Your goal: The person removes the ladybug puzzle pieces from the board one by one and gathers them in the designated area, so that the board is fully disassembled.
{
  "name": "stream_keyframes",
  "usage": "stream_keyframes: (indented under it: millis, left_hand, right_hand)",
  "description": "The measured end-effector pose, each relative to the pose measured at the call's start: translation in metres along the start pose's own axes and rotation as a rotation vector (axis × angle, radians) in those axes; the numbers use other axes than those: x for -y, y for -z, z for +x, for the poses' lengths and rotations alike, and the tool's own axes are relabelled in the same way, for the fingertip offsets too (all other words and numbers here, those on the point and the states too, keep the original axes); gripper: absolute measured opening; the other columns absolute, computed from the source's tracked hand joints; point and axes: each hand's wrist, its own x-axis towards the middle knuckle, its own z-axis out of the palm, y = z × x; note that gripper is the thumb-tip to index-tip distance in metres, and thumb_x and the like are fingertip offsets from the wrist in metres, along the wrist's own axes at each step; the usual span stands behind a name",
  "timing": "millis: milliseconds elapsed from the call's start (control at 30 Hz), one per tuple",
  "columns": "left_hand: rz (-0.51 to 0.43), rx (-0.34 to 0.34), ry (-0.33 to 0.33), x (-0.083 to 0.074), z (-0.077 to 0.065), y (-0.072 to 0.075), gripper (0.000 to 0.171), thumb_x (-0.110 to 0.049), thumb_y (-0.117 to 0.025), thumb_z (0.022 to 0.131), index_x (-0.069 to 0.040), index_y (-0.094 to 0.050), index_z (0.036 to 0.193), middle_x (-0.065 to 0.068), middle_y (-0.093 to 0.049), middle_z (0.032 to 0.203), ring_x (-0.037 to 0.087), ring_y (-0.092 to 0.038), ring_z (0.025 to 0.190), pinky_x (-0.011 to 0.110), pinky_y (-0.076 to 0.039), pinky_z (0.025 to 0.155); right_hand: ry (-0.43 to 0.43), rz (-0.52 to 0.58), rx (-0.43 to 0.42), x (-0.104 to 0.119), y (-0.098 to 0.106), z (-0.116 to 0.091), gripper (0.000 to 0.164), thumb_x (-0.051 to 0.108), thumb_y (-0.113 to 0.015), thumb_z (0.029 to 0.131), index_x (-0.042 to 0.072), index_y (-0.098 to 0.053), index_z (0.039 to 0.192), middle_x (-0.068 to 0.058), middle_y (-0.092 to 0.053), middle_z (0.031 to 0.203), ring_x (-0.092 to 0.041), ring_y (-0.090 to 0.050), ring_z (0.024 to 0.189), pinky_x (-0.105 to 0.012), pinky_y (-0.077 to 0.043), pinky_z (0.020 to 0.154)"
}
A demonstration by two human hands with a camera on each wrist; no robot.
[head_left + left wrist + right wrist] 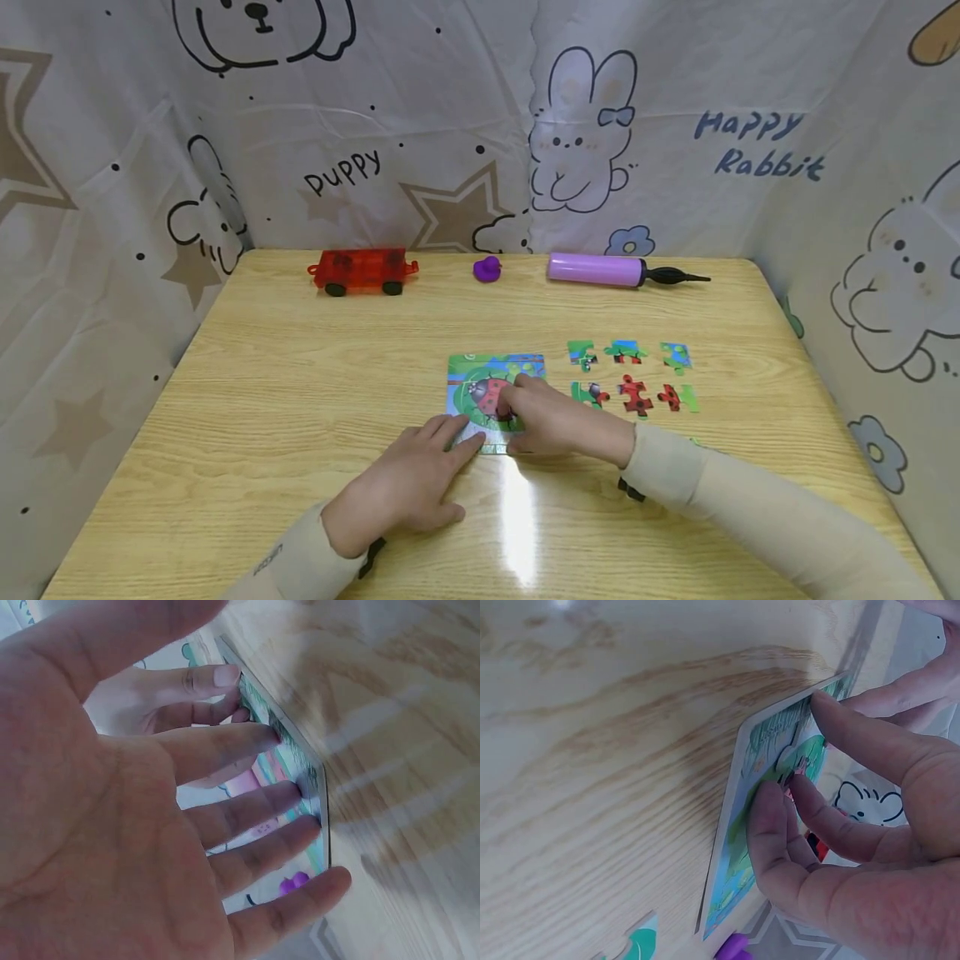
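A small jigsaw board [497, 367] with a red ladybug on a green oval lies flat on the table. Its lower left edge is touched by my left hand [408, 479], whose spread fingers [240, 817] show nothing held in the left wrist view. Over the board's right half is my right hand [551, 417], thumb at the near edge and bent fingertips on the picture. Close up, those fingers [769, 825] meet the board [739, 761] beside a rounded puzzle outline; I cannot tell whether they pinch a piece. The hand hides part of the picture.
Several loose jigsaw pieces [635, 396] lie in rows right of the board, one partly behind the right sleeve [667, 462]. Along the table's back edge are a red toy wagon [362, 271], a purple duck [487, 268] and a purple hand pump [597, 269]. Printed cloth surrounds the table.
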Motion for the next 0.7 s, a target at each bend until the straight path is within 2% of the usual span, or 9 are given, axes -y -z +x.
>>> stream_keyframes:
  millis: [133,400,533,700]
  left_hand:
    - [-0.008,0.015,0.027,0.002,0.0,0.002,0.09,-0.046,-0.082,0.088,-0.021,-0.039,0.164,0.009,-0.033,0.172,0.03,-0.032,0.158,0.056,-0.041,0.12]
    - [0.029,-0.005,0.033,0.002,0.003,0.004,0.09,-0.047,-0.08,0.089,-0.008,-0.042,0.16,0.008,-0.04,0.169,0.03,-0.039,0.155,0.052,-0.042,0.121]
    - [0.029,-0.006,0.029,0.003,0.003,0.004,0.089,-0.047,-0.08,0.089,-0.008,-0.043,0.16,0.009,-0.04,0.168,0.03,-0.039,0.155,0.052,-0.042,0.12]
    - [0.044,-0.002,0.028,0.002,0.004,0.004,0.089,-0.047,-0.079,0.089,-0.007,-0.043,0.16,0.01,-0.04,0.168,0.031,-0.039,0.155,0.052,-0.042,0.12]
  right_hand:
    - [0.006,0.01,-0.012,-0.002,-0.001,0.0,0.034,0.015,-0.091,0.081,0.01,-0.07,0.107,-0.003,-0.062,0.106,-0.016,-0.051,0.093,-0.035,-0.051,0.082]
    - [0.027,0.005,-0.05,-0.005,-0.004,-0.001,0.039,0.02,-0.093,0.079,0.01,-0.069,0.107,-0.001,-0.063,0.105,-0.014,-0.054,0.094,-0.035,-0.053,0.086]
    - [0.049,0.007,-0.076,-0.007,-0.004,-0.002,0.038,0.022,-0.094,0.08,0.01,-0.068,0.105,-0.001,-0.064,0.1,-0.013,-0.055,0.088,-0.032,-0.053,0.079]
    - [0.081,0.079,-0.078,-0.011,-0.002,-0.002,0.03,0.017,-0.09,0.084,0.011,-0.065,0.101,0.001,-0.066,0.09,-0.011,-0.056,0.078,-0.025,-0.051,0.069]
